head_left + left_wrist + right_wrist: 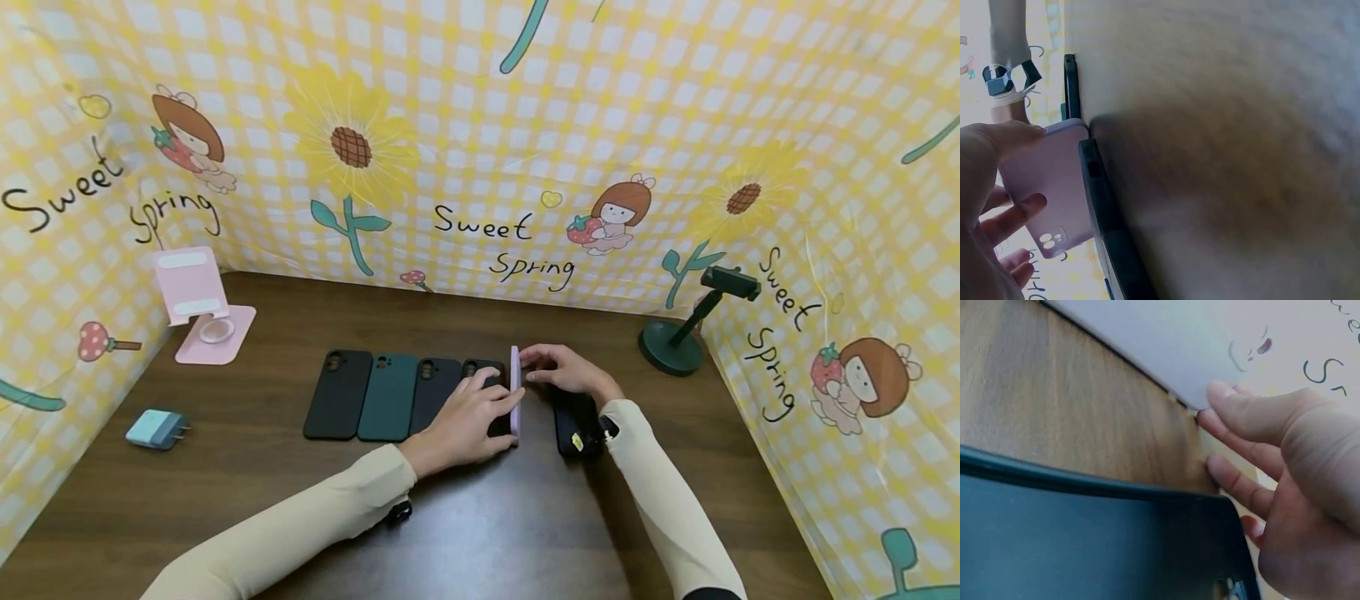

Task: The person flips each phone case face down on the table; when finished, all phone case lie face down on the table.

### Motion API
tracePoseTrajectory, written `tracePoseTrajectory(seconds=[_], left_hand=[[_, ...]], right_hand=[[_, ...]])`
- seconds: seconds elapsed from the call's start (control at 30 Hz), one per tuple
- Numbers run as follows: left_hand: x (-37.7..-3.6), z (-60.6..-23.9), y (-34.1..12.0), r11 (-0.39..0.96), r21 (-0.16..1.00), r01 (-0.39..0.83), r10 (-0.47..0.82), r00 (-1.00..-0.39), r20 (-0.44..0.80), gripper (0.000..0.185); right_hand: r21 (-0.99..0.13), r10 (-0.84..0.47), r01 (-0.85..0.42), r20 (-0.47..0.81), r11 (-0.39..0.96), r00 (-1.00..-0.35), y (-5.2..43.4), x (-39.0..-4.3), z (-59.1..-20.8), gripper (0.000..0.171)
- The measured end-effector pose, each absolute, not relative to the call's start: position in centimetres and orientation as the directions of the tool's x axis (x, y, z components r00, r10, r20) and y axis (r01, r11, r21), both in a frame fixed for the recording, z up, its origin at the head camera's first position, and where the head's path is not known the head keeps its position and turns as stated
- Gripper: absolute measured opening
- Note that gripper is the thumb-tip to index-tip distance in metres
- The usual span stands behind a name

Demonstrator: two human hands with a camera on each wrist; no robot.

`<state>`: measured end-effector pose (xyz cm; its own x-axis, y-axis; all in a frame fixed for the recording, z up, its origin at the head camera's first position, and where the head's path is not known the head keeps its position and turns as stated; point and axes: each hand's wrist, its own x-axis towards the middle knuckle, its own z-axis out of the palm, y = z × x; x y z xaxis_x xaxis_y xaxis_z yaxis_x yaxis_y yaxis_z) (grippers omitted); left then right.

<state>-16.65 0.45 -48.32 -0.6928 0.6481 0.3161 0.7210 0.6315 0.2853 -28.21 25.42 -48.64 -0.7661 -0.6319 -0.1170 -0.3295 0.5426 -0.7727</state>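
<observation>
A lilac phone case (514,390) stands on its long edge on the brown table (480,533), held between both hands. My left hand (501,400) grips its near half, thumb on the upper edge and fingers (1019,215) on its back (1054,187). My right hand (534,365) pinches the far corner, fingertips (1235,409) against the pale case (1147,337). Left of it lie a black case (337,393), a dark green case (387,396) and two more dark cases (437,390), the nearest partly under my left hand. Another black case (576,427) lies under my right wrist, and in the right wrist view this dark case (1085,544) fills the foreground.
A pink phone stand (197,304) sits at the back left. A pale blue charger plug (155,428) lies near the left wall. A dark green clamp stand (678,333) rises at the back right. Yellow checked backdrop walls (480,125) enclose three sides.
</observation>
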Motion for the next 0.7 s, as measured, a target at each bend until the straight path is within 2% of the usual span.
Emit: tracePoseTrajectory(seconds=[0.3, 0.53, 0.7], left_hand=[[-16.8, -48.6, 0.8, 0.639, 0.240, 0.731, 0.639, -0.678, 0.365, 0.069], [-17.4, -48.8, 0.5, 0.671, 0.267, 0.692, 0.630, -0.722, 0.287, 0.061], [-17.9, -49.0, 1.0, 0.660, 0.264, 0.703, 0.665, -0.711, 0.231, 0.051]], right_hand=[[-0.728, -0.638, -0.361, -0.135, 0.583, -0.758, 25.6, -27.9, -48.2, 0.042], [-0.709, -0.609, -0.345, -0.149, 0.615, -0.779, 26.2, -27.5, -48.2, 0.049], [-0.678, -0.578, -0.332, -0.168, 0.656, -0.799, 26.0, -27.2, -48.4, 0.050]])
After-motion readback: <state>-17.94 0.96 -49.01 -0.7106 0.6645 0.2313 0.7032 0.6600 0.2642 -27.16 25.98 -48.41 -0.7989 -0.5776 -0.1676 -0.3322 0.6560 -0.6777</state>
